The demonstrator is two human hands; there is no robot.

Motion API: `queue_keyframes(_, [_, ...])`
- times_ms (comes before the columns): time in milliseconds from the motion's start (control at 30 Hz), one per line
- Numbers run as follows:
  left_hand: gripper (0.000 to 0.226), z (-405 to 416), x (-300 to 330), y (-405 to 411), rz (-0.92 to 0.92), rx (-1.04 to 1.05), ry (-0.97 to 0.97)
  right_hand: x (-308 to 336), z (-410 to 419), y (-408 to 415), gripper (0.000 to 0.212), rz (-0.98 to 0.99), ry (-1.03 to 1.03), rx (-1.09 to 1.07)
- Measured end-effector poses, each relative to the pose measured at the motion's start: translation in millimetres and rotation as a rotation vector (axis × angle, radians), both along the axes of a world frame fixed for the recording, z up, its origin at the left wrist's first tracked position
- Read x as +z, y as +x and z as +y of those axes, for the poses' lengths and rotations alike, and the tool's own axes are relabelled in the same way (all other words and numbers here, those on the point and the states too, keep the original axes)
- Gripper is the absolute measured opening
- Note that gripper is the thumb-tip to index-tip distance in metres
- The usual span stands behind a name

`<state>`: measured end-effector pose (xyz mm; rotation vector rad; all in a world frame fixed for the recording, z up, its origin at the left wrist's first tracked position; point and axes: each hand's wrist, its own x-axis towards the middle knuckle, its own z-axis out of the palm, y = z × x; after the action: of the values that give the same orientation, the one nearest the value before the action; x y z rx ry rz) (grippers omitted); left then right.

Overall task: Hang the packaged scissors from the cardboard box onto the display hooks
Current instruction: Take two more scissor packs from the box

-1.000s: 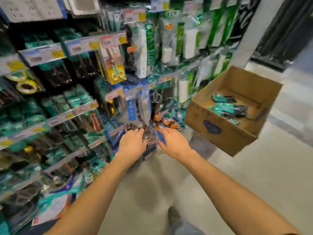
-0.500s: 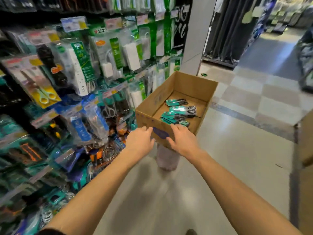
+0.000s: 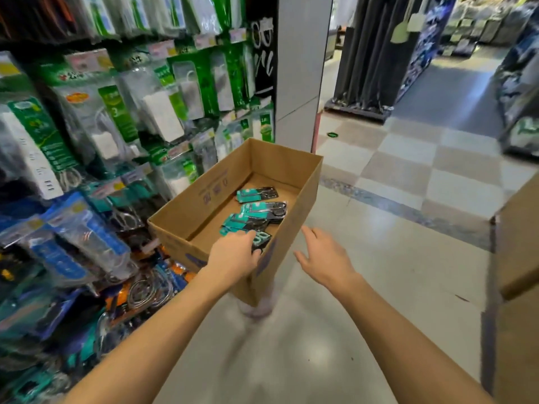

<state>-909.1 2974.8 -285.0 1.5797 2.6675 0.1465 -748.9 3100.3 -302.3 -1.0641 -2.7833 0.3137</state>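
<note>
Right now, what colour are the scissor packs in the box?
Teal with black, seen in the head view: scissor packs.

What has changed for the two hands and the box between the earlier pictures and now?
Both hands left the hanging packets on the display and went right, to the cardboard box. The left hand has reached over the near rim onto the nearest scissors pack; whether it grips it cannot be told. The right hand hovers open beside the box. The other packs lie as before.

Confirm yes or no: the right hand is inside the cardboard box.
No, the right hand hovers open outside the cardboard box, beside its near right wall, touching nothing.
</note>
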Motion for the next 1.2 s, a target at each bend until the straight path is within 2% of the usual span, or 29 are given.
queue_keyframes(100, [0.036,20,-5,4,0.011,0.001,0.004,-4,25,0,0.056,0.003,-0.025,0.0])
queue_keyframes(267, [0.044,50,-16,-7,-0.004,0.056,0.024,-16,57,-12,0.054,0.018,-0.087,0.008])
queue_keyframes(533, [0.045,116,-43,-55,-0.061,0.186,0.018,-19,129,-62,0.064,0.062,-0.027,0.148])
queue_keyframes(767, [0.049,178,-72,-104,-0.181,0.35,-0.062,-24,209,-145,0.057,-0.118,-0.058,0.326])
queue_keyframes(967, [0.038,206,-95,-137,-0.247,0.438,-0.148,-45,250,-212,0.043,-0.243,-0.053,0.441])
queue_keyframes(1200, [0.035,220,-110,-154,-0.271,0.533,-0.228,-80,276,-261,0.046,-0.397,-0.082,0.619])
